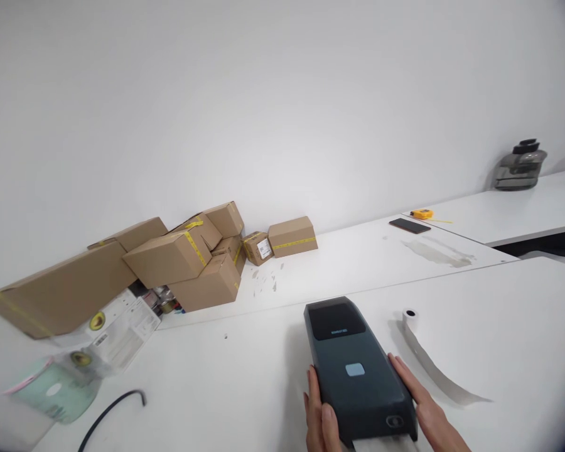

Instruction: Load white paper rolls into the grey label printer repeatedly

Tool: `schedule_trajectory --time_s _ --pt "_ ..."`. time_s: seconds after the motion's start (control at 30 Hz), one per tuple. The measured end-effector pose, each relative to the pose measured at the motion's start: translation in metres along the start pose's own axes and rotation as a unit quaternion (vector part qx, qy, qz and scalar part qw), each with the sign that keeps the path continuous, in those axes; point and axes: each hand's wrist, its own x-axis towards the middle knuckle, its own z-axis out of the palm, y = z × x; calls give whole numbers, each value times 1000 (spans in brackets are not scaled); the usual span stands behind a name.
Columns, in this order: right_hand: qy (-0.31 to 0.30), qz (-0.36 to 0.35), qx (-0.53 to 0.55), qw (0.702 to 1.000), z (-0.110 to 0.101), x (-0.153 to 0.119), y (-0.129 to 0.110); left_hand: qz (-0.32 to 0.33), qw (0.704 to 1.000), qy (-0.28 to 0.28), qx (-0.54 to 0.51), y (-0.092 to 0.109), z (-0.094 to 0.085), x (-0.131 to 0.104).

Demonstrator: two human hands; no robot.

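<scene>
A dark teal handheld terminal [365, 383], with a glossy black panel at its far end and a light blue square in the middle, is held between both hands above the white table. My left hand [319, 417] is closed along its left side, thumb near the lower edge. Against the right side presses my right hand [426, 405], fingers stretched along the casing. A whitish piece shows under the near end, partly cut off by the frame. To the right stands a small roll of white paper [410, 319], its loose strip curling toward me.
Brown cardboard boxes [169, 257] are piled at the back left. Nearer lie plastic packages [117, 333], a mint-green pouch [56, 389] and a black cable [108, 411]. Toward the back right are a phone [409, 225], a yellow tape measure [422, 214] and a dark jug [520, 166].
</scene>
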Motion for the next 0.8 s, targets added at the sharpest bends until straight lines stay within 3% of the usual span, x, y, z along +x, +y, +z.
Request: schedule_trajectory --time_s 0.1,0.2,0.3,0.37,0.47,0.63,0.8 --pt "-24 -48 11 999 -3 25 -30 15 1000 -12 -12 40 0 11" --pt "-72 -95 -6 993 -6 55 -87 60 996 -54 -42 84 8 38" --pt "-92 -140 -36 985 5 91 -143 97 989 -48 -97 104 25 77" --pt "-83 -183 -47 978 19 117 -167 69 994 -41 -78 101 36 101" --pt "-65 -213 -85 971 38 156 -183 48 995 -79 -44 83 48 120" --pt "-63 -177 -159 969 58 205 -190 25 985 -168 -18 56 47 118" --pt "-68 -175 -178 966 67 228 -194 12 975 -217 -38 41 40 120"
